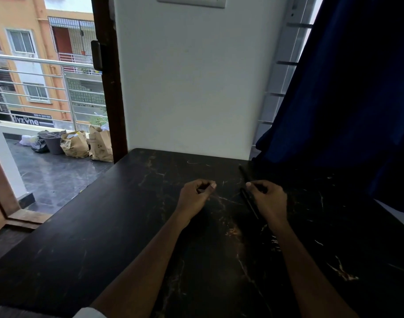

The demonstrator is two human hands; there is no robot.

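A thin black stick (250,203) lies at a slant over the dark marble table (132,226), its far end pointing towards the wall. My right hand (268,198) is at the stick's middle, fingers curled, thumb tip pressed against it in a pinch. My left hand (196,195) hovers a short way to the left, apart from the stick. Its fingers are curled and the thumb meets the fingertips. Only a dark gap shows inside, and I see nothing held there.
A white wall (191,83) stands behind the table. A dark blue curtain (347,88) hangs over the table's right rear corner. At the left an open door frame (109,88) leads to a balcony with paper bags (100,143) and a railing.
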